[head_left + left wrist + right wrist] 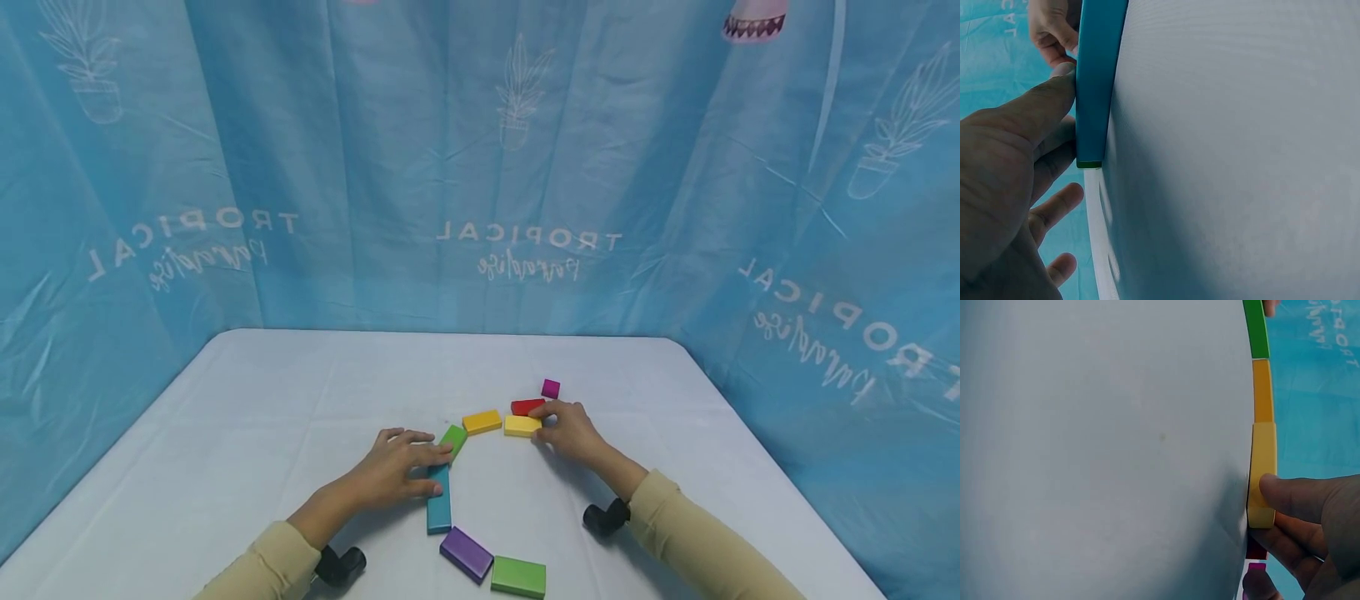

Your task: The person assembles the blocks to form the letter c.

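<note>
My left hand (393,468) lies over the blue block (439,512), its thumb on the block's top and its fingers reaching over the near end of a green block (454,438). In the left wrist view, the thumb touches the blue block (1095,87) and the outer fingers are spread. My right hand (572,432) pinches the right end of a yellow block (520,426), thumb on the near side in the right wrist view. Just behind that block is a red block (527,407), partly covered by the right fingers.
An orange-yellow block (482,422) sits between the green and yellow ones. Closer to me lie a purple block (467,554) and a second green block (519,577), continuing the curve. A small magenta block (551,388) stands farther back on the white table (300,400). Blue curtains (390,167) surround it.
</note>
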A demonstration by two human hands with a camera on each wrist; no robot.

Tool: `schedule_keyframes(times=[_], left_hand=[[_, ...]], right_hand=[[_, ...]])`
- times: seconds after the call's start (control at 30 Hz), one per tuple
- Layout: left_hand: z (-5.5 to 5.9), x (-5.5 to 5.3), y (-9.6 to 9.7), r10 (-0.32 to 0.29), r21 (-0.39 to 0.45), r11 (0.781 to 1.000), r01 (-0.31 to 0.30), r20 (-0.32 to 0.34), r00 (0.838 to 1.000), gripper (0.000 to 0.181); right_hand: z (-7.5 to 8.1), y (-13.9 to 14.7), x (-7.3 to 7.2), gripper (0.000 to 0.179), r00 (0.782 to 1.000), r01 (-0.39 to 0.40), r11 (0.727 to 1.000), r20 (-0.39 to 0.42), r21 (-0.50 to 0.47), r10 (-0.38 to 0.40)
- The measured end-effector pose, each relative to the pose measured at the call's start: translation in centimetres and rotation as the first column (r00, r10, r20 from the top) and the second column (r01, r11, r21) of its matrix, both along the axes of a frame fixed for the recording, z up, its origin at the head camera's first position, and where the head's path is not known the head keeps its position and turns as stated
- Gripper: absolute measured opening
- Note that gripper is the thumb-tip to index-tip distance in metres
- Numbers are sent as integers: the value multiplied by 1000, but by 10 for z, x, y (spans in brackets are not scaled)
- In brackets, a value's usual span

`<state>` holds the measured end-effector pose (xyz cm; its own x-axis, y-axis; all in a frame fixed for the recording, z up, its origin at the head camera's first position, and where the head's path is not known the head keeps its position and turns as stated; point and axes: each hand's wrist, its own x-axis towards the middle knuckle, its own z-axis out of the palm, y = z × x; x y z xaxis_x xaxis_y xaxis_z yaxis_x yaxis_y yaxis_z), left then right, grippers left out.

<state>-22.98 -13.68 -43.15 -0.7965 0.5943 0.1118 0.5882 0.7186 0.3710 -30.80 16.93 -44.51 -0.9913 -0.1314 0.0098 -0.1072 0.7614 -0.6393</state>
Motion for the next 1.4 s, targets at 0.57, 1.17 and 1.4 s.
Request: schedule_keyframes(times=[0.57,1.17,1.4], left_hand=[[0,1,-1,-11,15,1000,11,-11,1000,54],[-1,-1,0,-6,2,1000,6,-16,1000,54],[-1,-1,-1,-8,4,1000,8,-15,1000,54]], right_hand=[[2,-5,-12,32,1000,21,999,14,26,-21],[3,-6,-12,32,999,31,999,10,15,-32],[3,-6,-11,32,1000,17,1000,-6,27,-16]])
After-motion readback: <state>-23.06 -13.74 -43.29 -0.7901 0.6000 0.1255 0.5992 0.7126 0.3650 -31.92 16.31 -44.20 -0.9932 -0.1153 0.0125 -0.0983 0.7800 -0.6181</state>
